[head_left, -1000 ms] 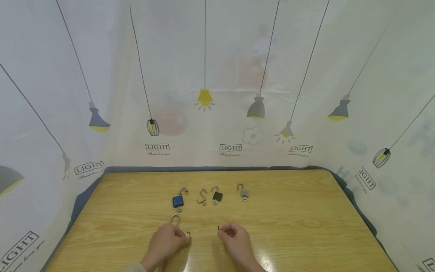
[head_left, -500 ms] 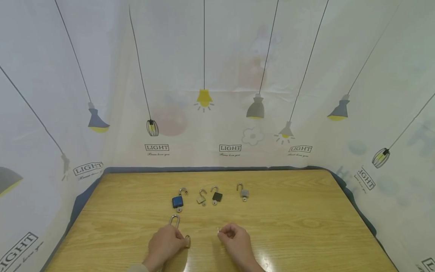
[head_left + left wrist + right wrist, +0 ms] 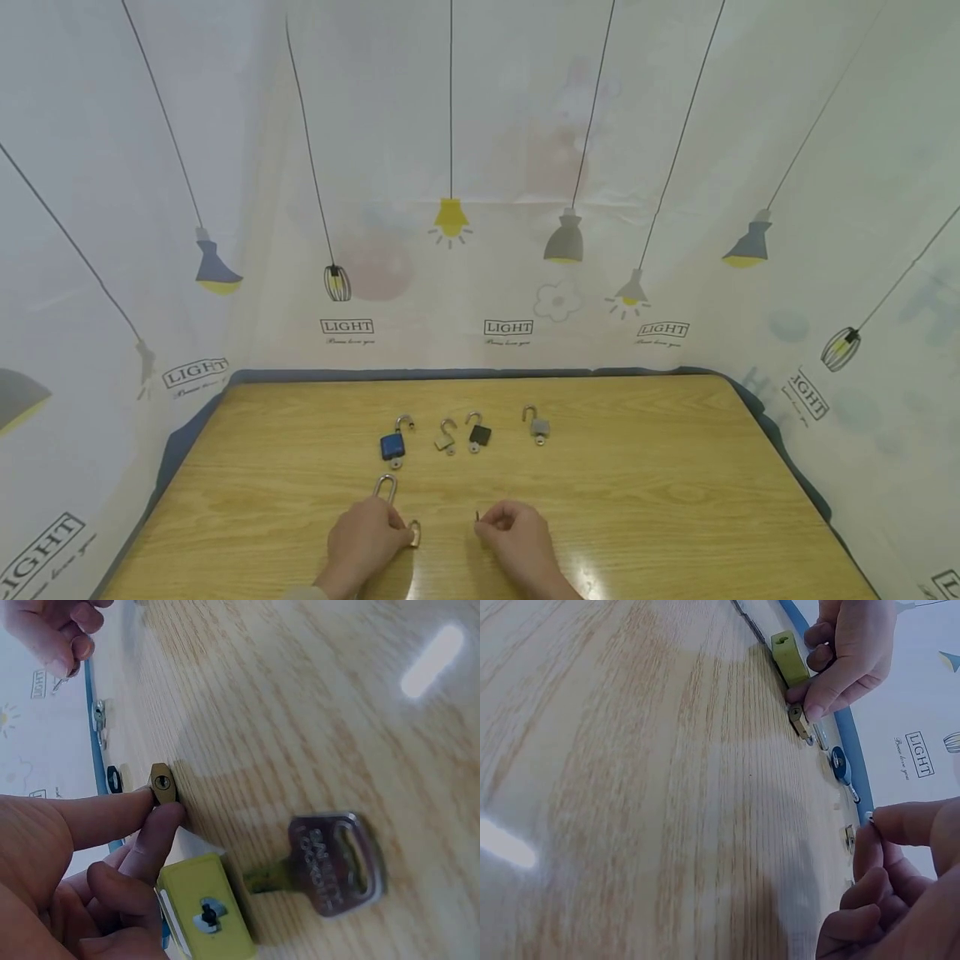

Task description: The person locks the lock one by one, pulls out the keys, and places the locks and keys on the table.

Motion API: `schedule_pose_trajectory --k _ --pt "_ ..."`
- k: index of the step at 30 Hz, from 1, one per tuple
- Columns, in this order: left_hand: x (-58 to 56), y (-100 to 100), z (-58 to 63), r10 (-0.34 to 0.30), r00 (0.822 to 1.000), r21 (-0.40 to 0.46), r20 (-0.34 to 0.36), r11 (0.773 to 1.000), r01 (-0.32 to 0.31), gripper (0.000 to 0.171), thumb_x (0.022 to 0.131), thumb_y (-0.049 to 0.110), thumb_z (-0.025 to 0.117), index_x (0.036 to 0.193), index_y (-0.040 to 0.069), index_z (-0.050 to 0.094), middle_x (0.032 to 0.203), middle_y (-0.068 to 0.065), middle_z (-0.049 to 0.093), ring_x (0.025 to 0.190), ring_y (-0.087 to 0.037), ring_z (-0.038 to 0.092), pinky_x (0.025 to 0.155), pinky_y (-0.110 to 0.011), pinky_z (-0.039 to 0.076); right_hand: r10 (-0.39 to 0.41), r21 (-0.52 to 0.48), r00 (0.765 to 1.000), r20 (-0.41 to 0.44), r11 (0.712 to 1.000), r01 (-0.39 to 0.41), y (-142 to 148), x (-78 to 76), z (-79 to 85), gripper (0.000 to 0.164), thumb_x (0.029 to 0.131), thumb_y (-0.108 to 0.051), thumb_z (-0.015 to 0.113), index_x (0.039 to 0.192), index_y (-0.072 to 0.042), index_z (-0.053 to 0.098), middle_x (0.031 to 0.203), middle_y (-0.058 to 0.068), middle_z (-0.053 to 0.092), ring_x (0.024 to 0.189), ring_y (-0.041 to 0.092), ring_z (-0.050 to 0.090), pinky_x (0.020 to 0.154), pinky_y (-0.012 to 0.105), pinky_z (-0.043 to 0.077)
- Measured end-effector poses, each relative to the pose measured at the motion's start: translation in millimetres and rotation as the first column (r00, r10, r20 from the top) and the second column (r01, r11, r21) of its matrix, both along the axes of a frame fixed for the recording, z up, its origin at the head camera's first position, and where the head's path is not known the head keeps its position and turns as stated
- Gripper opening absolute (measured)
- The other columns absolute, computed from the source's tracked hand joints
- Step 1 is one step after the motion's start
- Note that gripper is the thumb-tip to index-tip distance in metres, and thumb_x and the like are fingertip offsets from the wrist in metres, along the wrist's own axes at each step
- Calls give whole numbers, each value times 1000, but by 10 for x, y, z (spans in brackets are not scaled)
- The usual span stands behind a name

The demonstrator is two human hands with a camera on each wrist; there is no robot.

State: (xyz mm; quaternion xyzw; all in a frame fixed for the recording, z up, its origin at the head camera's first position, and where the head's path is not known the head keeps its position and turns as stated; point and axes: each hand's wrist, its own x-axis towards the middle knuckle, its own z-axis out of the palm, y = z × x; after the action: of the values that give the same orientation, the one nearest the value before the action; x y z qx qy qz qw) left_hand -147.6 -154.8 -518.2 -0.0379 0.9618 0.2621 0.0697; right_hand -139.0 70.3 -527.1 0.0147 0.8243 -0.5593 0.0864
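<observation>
Brassy padlock (image 3: 162, 776), glossy wood-grain table (image 3: 660, 492)

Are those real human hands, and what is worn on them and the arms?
Yes, human: neither the left hand nor the right hand wears a glove. A pale sleeve shows behind the left; none shows clearly behind the right.

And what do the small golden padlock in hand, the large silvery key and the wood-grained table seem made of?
Small golden padlock: body probably brass, matte, by yellow tone.
Large silvery key: likely metal, polished, by its bright edges.
Wood-grained table: wood or laminate, glossy; grain and glare show.
</observation>
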Motion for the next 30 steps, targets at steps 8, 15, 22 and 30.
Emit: schedule_pose_trajectory --k 8,15,22,30 --pt "12 6 32 -1 1000 5 -5 1000 1 13 72 31 78 68 22 69 70 7 66 61 -14 54 50 -34 40 45 58 998 52 997 -48 -2 9 -40 10 82 -20 68 79 -11 66 69 -1 59 63 15 52 58 30 42" --pt "3 -47 95 1 1000 37 -26 999 0 14 74 35 75 72 22 70 73 7 66 62 -12 53 52 -31 42 106 98 994 41 989 -109 -49 44 -90 14 82 -24 69 75 -12 67 66 -2 60 61 16 53 57 32 43" --pt "-64 -154 190 40 995 78 -88 996 -33 16 82 35 71 81 20 74 72 7 68 54 -8 51 46 -27 40 171 140 983 62 974 -178 -266 141 -119 14 76 -24 70 65 -17 65 65 -6 60 61 16 52 56 33 42" --pt "-93 -306 213 107 992 81 -63 992 -102 26 85 41 67 91 17 74 75 7 70 60 -8 55 52 -28 41 233 179 964 127 951 -254 -559 208 -126 11 75 -19 68 64 -18 65 57 -5 58 55 16 53 52 34 43"
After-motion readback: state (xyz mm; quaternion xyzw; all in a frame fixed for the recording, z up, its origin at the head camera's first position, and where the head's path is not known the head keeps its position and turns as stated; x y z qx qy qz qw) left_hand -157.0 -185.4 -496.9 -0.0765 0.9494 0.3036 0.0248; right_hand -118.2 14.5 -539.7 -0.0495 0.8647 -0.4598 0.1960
